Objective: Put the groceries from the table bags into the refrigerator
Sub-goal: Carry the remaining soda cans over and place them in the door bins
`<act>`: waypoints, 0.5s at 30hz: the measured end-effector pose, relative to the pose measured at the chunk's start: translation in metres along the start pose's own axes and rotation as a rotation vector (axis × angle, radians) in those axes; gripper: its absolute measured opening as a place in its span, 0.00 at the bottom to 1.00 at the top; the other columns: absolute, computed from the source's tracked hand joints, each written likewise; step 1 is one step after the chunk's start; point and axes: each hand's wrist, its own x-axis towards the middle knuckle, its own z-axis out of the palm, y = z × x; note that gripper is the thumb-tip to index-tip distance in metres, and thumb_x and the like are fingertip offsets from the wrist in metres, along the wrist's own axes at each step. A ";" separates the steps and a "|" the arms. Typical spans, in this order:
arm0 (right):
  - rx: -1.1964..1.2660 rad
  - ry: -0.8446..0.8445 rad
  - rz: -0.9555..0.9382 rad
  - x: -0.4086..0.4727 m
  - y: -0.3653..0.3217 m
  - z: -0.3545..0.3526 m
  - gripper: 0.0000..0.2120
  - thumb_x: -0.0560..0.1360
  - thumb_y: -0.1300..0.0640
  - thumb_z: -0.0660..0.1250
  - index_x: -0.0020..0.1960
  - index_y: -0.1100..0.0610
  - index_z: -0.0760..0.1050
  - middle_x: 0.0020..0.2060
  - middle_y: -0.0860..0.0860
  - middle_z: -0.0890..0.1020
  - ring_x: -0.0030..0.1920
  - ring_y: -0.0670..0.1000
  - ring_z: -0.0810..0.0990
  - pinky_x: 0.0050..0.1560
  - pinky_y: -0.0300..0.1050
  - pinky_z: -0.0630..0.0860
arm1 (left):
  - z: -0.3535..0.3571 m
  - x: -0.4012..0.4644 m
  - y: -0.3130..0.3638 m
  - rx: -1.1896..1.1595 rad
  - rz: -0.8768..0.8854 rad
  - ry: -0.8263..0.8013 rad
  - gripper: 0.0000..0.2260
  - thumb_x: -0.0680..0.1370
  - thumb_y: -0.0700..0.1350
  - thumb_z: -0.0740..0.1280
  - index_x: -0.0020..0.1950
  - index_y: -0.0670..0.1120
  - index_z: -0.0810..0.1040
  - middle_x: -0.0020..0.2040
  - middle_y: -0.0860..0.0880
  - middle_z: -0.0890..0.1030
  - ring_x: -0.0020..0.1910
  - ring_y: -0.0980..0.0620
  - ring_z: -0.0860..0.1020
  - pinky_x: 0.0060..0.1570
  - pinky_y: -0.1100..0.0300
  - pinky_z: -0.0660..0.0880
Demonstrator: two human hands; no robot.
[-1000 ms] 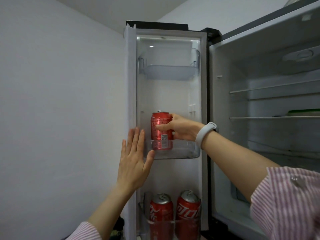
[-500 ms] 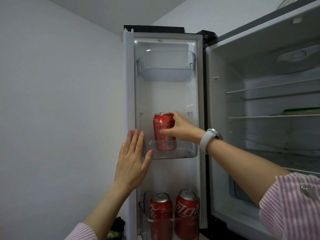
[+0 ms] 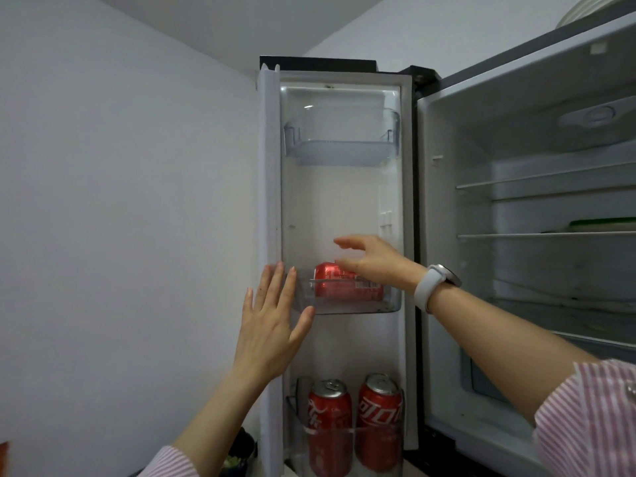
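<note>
can (image 3: 346,284) | red, lying sideways | mid door bin (image 3: 392,304)

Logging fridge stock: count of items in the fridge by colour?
Red cans: 3, one lying in the middle door bin, two upright in the bottom door bin
Green item on an inner shelf: 1
Total: 4

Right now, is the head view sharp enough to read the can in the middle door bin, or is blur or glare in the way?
Head view: the right hand is motion-blurred; the red cola can lies on its side in the middle door bin, softened through clear plastic, label unreadable; light is dim and even, no hard glare; wide-angle bending at the refrigerator edges.
</note>
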 end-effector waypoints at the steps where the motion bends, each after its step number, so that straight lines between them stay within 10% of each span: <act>1: -0.016 0.064 -0.046 -0.009 -0.002 0.003 0.23 0.76 0.54 0.62 0.70 0.54 0.64 0.69 0.51 0.69 0.69 0.49 0.66 0.63 0.38 0.61 | -0.002 0.000 0.002 0.000 -0.001 0.004 0.33 0.72 0.64 0.42 0.74 0.52 0.44 0.75 0.55 0.43 0.73 0.58 0.38 0.73 0.50 0.44; 8: -0.251 0.383 -0.236 -0.100 0.009 0.055 0.26 0.74 0.50 0.50 0.70 0.58 0.64 0.68 0.57 0.69 0.71 0.56 0.63 0.73 0.56 0.54 | -0.010 -0.050 0.023 0.039 -0.056 0.121 0.27 0.74 0.54 0.53 0.71 0.44 0.65 0.70 0.40 0.68 0.70 0.39 0.65 0.63 0.37 0.63; 15: -0.062 0.124 -0.008 -0.221 0.033 0.179 0.28 0.74 0.48 0.47 0.68 0.58 0.67 0.68 0.56 0.70 0.70 0.57 0.65 0.71 0.56 0.58 | -0.010 -0.213 0.014 0.115 -0.313 -0.166 0.25 0.73 0.53 0.54 0.67 0.44 0.71 0.66 0.40 0.73 0.65 0.39 0.71 0.60 0.39 0.68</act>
